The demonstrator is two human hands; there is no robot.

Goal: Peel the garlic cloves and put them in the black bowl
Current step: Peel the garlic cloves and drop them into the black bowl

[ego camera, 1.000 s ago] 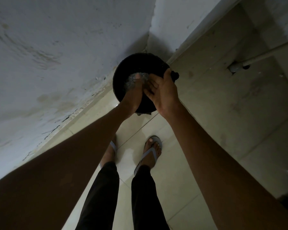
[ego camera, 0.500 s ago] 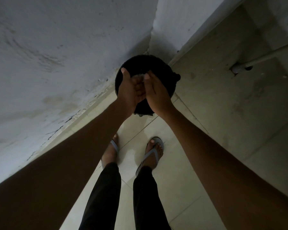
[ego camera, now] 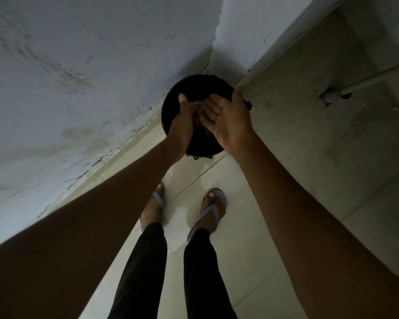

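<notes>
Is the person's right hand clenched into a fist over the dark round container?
No, the right hand is open, palm showing, above the dark round container.

floor [ego camera: 251, 226] – pale tiles | on it – black container [ego camera: 194, 88], sandalled feet [ego camera: 213, 208]

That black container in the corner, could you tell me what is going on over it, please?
A person stands on the tiled floor in flip-flops, both arms stretched out over a round black container in the corner. The left hand and the right hand are open above it, right palm up, fingers close together. Something pale shows between them, too dim to identify. No garlic cloves are clearly visible.
</notes>
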